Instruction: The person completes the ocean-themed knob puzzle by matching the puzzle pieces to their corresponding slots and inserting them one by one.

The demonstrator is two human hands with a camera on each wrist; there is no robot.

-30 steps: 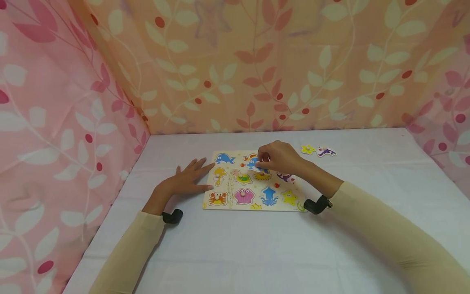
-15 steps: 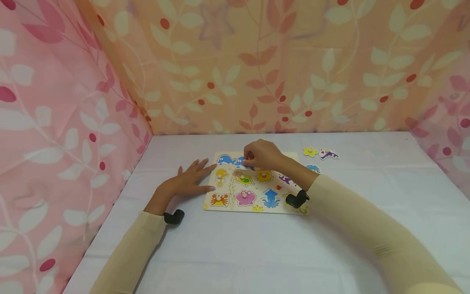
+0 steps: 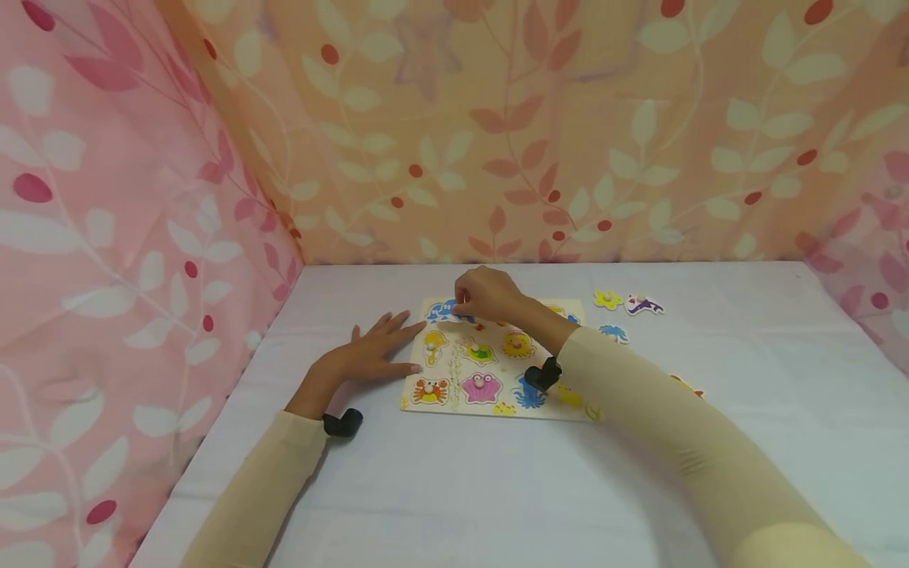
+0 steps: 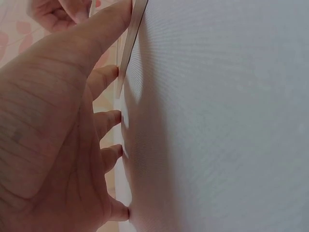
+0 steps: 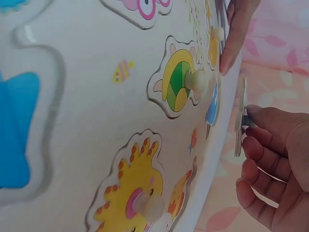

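A wooden peg puzzle board with sea animals lies on the white cloth. Above its upper left part, my right hand pinches a blue puzzle piece by its knob; the right wrist view shows this piece edge-on, apart from the board. My left hand lies with spread fingers at the board's left edge, thumb and a finger touching it. The crab, pink shell, turtle, seahorse and yellow round animal pieces sit in the board with knobs up.
Right of the board lie a yellow star piece, a purple fish-like piece and a blue piece. Another piece is partly hidden by the right sleeve. Floral cloth walls stand behind and at both sides.
My right hand has moved left across the board with the blue piece, from its upper middle to its upper left. The left hand has stayed at the board's edge. The head view has shifted slightly.
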